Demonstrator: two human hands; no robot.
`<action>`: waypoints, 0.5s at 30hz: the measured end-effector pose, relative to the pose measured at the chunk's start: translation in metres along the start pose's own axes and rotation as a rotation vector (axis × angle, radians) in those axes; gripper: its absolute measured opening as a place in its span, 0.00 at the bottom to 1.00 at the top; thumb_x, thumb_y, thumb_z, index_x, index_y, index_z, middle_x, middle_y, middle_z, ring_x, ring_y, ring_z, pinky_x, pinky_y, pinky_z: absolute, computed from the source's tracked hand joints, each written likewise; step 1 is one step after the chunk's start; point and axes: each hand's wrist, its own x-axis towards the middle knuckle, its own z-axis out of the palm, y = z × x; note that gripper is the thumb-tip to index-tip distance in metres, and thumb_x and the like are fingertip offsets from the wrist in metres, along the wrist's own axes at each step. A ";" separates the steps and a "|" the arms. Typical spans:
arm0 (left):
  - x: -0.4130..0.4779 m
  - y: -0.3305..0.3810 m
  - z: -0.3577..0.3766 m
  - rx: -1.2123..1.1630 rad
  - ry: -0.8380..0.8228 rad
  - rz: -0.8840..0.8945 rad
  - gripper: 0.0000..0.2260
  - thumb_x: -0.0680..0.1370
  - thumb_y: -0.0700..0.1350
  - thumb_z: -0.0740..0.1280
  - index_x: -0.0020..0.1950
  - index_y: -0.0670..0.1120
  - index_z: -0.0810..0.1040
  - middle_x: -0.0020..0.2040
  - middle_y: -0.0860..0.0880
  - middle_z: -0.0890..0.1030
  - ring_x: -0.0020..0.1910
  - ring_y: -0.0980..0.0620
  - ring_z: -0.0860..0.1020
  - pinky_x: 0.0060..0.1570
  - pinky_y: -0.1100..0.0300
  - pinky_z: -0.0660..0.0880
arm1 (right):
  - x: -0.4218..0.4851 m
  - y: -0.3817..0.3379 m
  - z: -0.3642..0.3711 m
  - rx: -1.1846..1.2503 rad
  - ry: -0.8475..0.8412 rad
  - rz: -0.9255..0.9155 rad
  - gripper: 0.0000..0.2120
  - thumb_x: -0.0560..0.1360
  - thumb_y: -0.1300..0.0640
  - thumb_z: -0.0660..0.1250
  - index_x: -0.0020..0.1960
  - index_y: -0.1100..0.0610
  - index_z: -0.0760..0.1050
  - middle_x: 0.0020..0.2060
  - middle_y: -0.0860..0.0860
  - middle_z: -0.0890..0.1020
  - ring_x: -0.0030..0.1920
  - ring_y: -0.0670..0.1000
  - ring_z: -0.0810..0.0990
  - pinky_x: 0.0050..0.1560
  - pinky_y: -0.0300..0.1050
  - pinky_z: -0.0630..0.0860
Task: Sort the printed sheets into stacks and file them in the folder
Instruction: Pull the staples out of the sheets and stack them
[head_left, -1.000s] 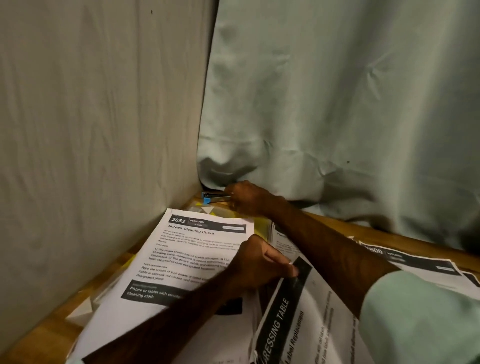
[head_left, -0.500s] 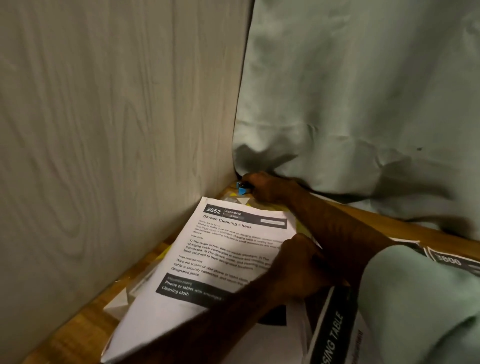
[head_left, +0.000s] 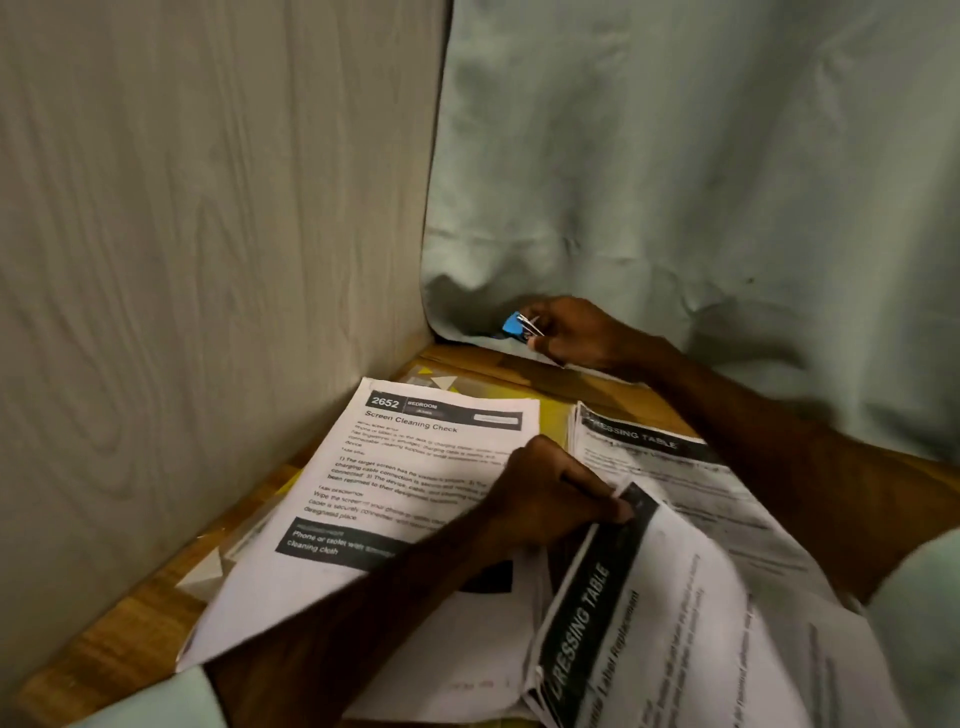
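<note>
While the right hand (head_left: 576, 332) pinches a blue clip (head_left: 513, 325) in the far corner, just under the curtain (head_left: 675, 182), the left hand (head_left: 545, 493) grips the top edge of the Dressing Table sheets (head_left: 649, 623), fingers curled round them. I'd say the clip is meant for that bundle. Best to square its edges against the surface (head_left: 130, 639) first, squeeze the clip wide, then seat it fully over one corner. The Screen Cleaning Check stack (head_left: 405, 467) lies just beside, on top of the yellow folder (head_left: 550, 410).
</note>
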 end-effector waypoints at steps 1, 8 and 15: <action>-0.001 0.001 -0.001 0.010 -0.006 0.000 0.11 0.73 0.46 0.79 0.52 0.43 0.87 0.48 0.49 0.88 0.45 0.54 0.86 0.54 0.54 0.83 | -0.021 0.000 -0.008 0.091 0.007 0.032 0.13 0.79 0.61 0.69 0.63 0.57 0.78 0.50 0.53 0.84 0.46 0.50 0.82 0.50 0.44 0.77; -0.010 0.017 -0.001 -0.051 0.050 -0.003 0.09 0.72 0.44 0.80 0.48 0.40 0.88 0.42 0.43 0.87 0.43 0.39 0.86 0.47 0.46 0.83 | -0.180 0.027 -0.038 0.844 0.067 0.349 0.07 0.74 0.68 0.66 0.51 0.60 0.77 0.38 0.61 0.75 0.26 0.50 0.77 0.20 0.37 0.68; -0.009 0.062 0.012 -0.014 0.078 0.047 0.09 0.71 0.45 0.80 0.48 0.42 0.88 0.41 0.45 0.87 0.42 0.42 0.85 0.41 0.52 0.81 | -0.302 0.033 -0.050 0.915 0.208 0.358 0.10 0.75 0.57 0.68 0.53 0.61 0.81 0.38 0.56 0.83 0.30 0.49 0.75 0.24 0.37 0.67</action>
